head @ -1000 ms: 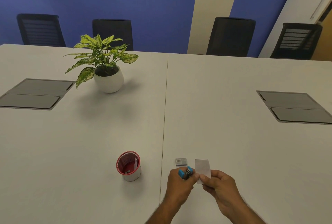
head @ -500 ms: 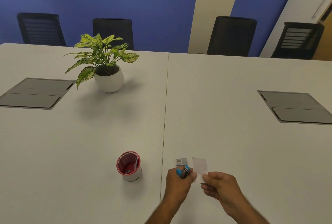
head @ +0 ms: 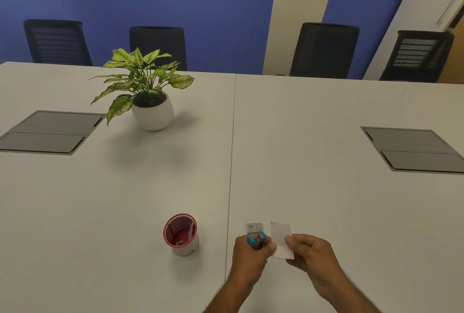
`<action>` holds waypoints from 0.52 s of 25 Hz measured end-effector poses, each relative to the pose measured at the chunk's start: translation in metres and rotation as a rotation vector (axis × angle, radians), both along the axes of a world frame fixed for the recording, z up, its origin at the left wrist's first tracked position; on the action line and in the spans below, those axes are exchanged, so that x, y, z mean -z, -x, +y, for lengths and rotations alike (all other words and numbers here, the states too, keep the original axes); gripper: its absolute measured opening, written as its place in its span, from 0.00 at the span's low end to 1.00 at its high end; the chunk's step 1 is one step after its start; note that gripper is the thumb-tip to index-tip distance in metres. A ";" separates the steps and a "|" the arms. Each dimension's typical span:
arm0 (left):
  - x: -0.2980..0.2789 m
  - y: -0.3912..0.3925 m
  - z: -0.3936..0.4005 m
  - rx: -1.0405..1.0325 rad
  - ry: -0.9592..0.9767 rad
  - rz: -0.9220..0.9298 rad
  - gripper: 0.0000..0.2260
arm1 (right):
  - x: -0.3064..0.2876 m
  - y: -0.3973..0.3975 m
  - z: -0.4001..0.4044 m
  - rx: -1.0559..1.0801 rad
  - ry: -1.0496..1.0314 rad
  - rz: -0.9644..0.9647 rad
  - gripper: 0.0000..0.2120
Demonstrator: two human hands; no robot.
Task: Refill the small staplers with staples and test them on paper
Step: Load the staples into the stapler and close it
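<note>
I see my left hand (head: pixel 247 258) curled tight around a small blue stapler (head: pixel 256 240), its tip poking out above the fingers. My right hand (head: pixel 310 255) pinches a white paper slip (head: pixel 281 238) between thumb and fingers, the slip's edge just beside the stapler. A small staple box (head: pixel 254 227) lies on the white table (head: pixel 326 187), just beyond the stapler. A red-rimmed cup (head: pixel 181 235) stands left of the stapler.
</note>
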State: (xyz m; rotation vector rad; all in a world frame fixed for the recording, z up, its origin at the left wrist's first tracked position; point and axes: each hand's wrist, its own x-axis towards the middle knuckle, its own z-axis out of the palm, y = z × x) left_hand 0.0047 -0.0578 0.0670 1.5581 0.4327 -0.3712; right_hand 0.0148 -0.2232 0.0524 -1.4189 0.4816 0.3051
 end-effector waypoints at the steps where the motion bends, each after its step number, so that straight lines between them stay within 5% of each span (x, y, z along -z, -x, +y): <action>1: 0.001 0.000 -0.001 0.000 0.003 0.005 0.08 | 0.000 0.000 0.000 0.011 0.012 -0.005 0.07; 13: 0.012 -0.002 -0.004 0.020 -0.015 0.014 0.15 | -0.006 -0.002 0.002 0.078 0.013 -0.047 0.04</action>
